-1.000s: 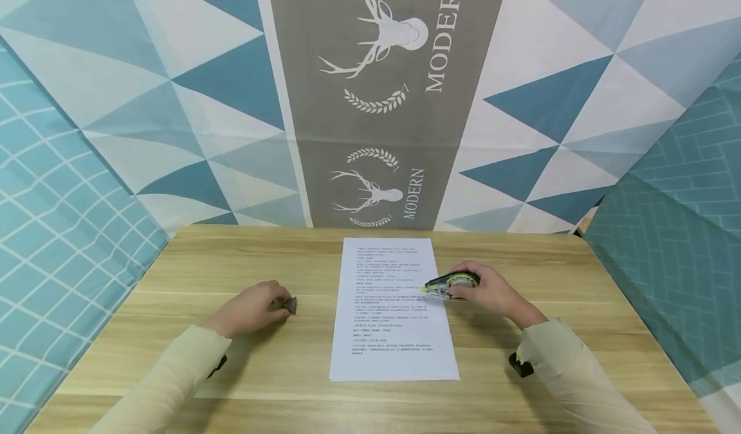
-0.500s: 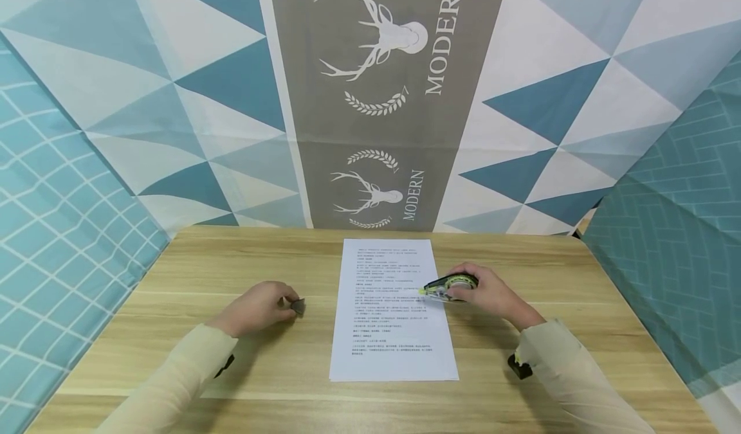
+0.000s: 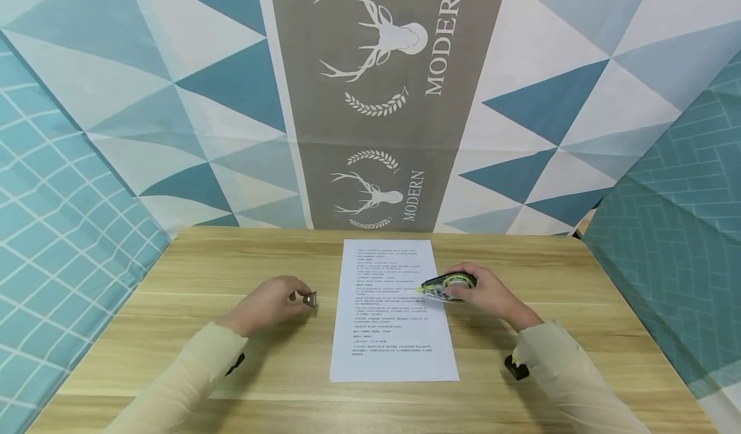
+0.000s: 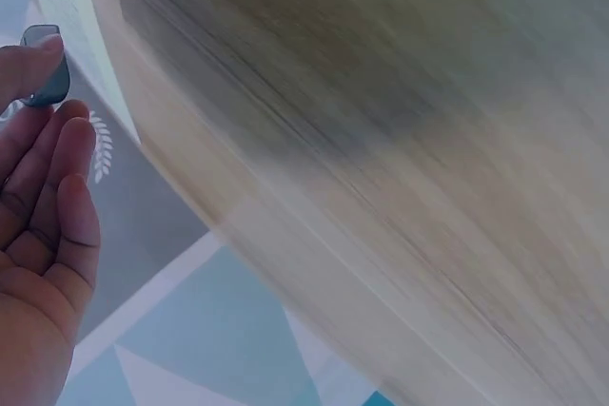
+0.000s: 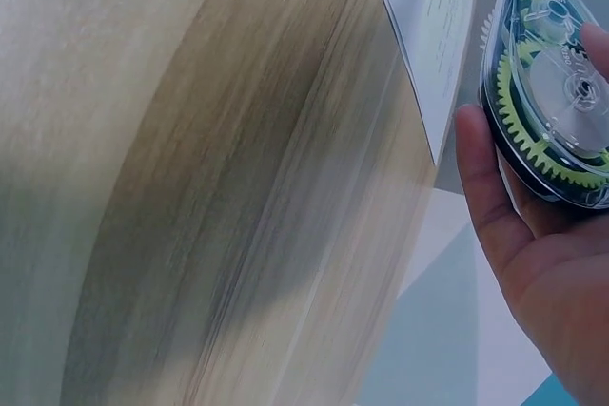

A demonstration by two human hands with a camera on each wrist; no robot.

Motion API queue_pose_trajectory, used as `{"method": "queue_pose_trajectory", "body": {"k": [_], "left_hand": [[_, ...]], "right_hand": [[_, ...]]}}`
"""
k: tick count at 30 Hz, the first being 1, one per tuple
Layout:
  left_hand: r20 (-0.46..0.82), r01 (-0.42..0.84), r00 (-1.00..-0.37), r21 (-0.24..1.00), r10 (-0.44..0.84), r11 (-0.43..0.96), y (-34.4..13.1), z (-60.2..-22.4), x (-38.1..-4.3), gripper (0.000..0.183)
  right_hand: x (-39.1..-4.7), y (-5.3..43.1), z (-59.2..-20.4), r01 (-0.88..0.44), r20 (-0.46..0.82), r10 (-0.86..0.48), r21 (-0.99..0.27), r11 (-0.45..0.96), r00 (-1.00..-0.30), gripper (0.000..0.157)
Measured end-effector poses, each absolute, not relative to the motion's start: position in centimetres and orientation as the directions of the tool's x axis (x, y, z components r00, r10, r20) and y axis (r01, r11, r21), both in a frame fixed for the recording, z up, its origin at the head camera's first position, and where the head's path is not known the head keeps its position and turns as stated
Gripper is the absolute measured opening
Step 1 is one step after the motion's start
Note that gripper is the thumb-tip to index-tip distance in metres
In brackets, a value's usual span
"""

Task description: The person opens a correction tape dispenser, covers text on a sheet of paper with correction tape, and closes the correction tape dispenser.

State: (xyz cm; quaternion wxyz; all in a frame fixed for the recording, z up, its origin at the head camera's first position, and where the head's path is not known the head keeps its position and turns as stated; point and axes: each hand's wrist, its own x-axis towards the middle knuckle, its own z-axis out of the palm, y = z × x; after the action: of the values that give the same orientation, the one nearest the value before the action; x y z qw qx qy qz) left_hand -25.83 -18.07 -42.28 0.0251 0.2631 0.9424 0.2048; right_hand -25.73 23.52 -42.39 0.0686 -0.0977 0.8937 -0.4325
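In the head view, my left hand (image 3: 267, 305) pinches a small dark translucent cap (image 3: 310, 299) between thumb and index finger, left of the paper. The left wrist view shows this cap (image 4: 49, 78) near the thumb tip, the other fingers loosely bent below it. My right hand (image 3: 489, 298) grips a correction tape dispenser (image 3: 450, 287), its yellow-green tip pointing left over the right edge of the printed sheet (image 3: 393, 364). Clear casing and green gear wheels of the dispenser (image 5: 552, 92) are visible up close in the right wrist view. Whether its tip touches the paper is unclear.
The sheet lies flat on a wooden table (image 3: 278, 382), apparently with another sheet under it. Behind the table's far edge hangs a patterned cloth (image 3: 376, 125). Blue tile-patterned cloths (image 3: 64, 183) stand at both sides.
My left hand has moved to the right toward the paper, and the cap in its fingers has turned. The right hand with the correction tape dispenser has shifted slightly left.
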Motion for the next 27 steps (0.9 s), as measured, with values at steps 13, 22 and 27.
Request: {"method": "queue_pose_trajectory", "body": {"k": [13,22,27], "left_hand": [[0.144,0.518,-0.850,0.409,0.507,0.751,-15.5,-41.9,-25.7,0.020],[0.179,0.539,-0.836,0.435,0.518,0.721,-12.7,-41.8,-25.9,0.018],[0.215,0.561,-0.823,0.442,0.525,0.700,-11.1,-41.7,-26.0,0.019]], "right_hand": [[-25.8,23.0,-42.6,-0.112,-0.024,-0.222,-0.809,0.577,-0.975,0.033],[-25.7,22.4,-42.7,-0.120,-0.013,-0.232,-0.825,0.552,-0.973,0.034],[-25.6,21.9,-42.4,-0.128,-0.011,-0.246,-0.830,0.542,-0.969,0.034]]}}
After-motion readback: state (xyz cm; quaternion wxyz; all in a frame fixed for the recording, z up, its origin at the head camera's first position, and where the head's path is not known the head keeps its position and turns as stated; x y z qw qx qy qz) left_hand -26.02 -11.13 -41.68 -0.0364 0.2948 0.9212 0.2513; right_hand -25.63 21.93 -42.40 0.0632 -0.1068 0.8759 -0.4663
